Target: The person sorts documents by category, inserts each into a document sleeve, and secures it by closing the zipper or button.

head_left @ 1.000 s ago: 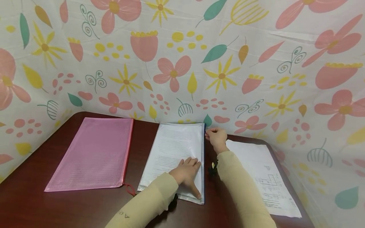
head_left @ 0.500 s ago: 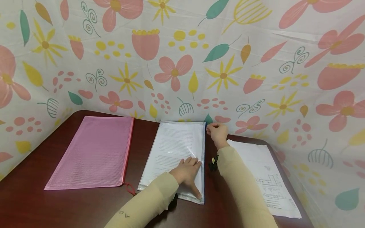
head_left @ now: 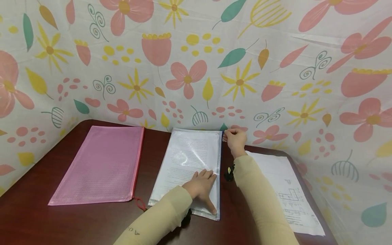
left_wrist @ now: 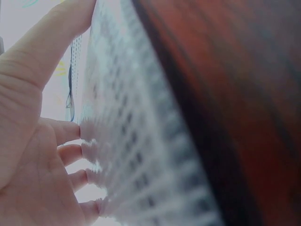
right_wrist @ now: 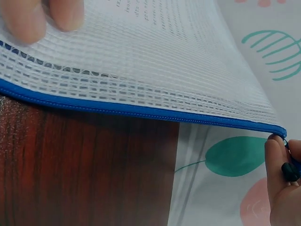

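Observation:
A clear mesh zip pouch (head_left: 180, 163) with printed pages inside lies in the middle of the table. Along its right edge runs a blue zipper (right_wrist: 141, 110), drawn closed for the length seen in the right wrist view. My left hand (head_left: 201, 190) presses on the pouch's near right part, fingers straight and thumb spread toward the near corner. At the far right corner my right hand (head_left: 236, 139) pinches the zipper's end, where a small dark pull (right_wrist: 290, 172) shows between the fingers. The left wrist view has the left fingertips (left_wrist: 70, 153) touching the mesh surface.
A pink mesh zip pouch (head_left: 101, 166) with a red zipper edge and red cord loop (head_left: 140, 203) lies at the left. Printed sheets (head_left: 291, 190) lie at the right under the right forearm. A flower-patterned cloth (head_left: 186, 44) stands behind the dark table (head_left: 27, 217).
My right hand has moved a little farther away along the zipper's edge, and the pouch's far right corner has shifted slightly away with it. The left hand has stayed in place.

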{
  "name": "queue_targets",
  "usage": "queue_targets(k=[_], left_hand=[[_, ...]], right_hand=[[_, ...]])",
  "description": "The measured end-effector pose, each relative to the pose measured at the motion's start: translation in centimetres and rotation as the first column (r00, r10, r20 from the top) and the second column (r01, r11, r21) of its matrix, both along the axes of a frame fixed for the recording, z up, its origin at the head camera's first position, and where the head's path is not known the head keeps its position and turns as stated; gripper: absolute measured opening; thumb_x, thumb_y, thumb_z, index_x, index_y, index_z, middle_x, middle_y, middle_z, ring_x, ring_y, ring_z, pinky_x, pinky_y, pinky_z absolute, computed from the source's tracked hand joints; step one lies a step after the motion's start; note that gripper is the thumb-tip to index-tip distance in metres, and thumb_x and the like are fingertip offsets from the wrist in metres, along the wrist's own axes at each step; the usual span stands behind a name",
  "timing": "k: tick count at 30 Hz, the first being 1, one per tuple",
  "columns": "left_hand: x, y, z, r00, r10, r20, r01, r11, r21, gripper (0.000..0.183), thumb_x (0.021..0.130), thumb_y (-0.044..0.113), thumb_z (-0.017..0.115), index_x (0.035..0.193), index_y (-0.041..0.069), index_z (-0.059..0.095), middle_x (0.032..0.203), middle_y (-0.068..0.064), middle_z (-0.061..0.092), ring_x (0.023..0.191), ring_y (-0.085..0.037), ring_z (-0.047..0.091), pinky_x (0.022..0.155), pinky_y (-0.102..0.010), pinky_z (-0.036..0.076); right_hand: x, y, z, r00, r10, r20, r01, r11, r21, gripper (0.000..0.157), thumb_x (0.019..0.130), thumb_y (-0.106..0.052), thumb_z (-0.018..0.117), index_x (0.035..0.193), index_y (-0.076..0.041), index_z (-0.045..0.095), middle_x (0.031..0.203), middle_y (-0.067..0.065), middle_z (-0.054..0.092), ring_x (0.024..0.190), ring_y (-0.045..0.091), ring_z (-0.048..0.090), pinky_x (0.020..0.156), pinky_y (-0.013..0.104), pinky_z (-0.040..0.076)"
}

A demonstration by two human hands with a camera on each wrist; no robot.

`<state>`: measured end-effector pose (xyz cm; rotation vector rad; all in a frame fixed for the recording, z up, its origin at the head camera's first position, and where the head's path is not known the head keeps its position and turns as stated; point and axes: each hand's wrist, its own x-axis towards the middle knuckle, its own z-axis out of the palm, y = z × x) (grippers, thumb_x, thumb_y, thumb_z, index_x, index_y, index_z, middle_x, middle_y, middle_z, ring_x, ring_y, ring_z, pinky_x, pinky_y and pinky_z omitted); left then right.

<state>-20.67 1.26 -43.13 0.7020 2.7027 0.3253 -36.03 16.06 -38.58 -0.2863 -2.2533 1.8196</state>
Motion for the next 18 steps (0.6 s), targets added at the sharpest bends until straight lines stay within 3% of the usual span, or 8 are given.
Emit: queue_targets(k=[11,18], left_hand=[[0.0,0.1,0.0,1.0,-0.001,0.0,0.001,1.0,0.004,0.127,0.053,0.066,0.08,0.152,0.015,0.018,0.159,-0.005,0.015,0.147,-0.027,0.012,0.118,-0.046,0.013],[-0.1,0.0,-0.1,1.0,-0.003,-0.004,0.003,1.0,-0.008,0.127,0.053,0.067,0.08,0.152,0.015,0.019,0.159,-0.004,0.016,0.147,-0.027,0.014,0.118,-0.046,0.014]], right_hand=[[-0.1,0.3,-0.2,0.999,0.037,0.035,-0.037,0.999,-0.002,0.019,0.089,-0.006,0.062,0.104,0.006,0.063,0.099,0.017,0.063,0.076,0.015,0.068,0.077,0.033,0.057],[0.2,1.1,-2.3,0.981,0.101,0.163,-0.108,0.993,0.037,0.024,0.09,-0.003,0.06,0.111,0.008,0.06,0.103,0.017,0.061,0.07,0.011,0.066,0.068,0.024,0.057]])
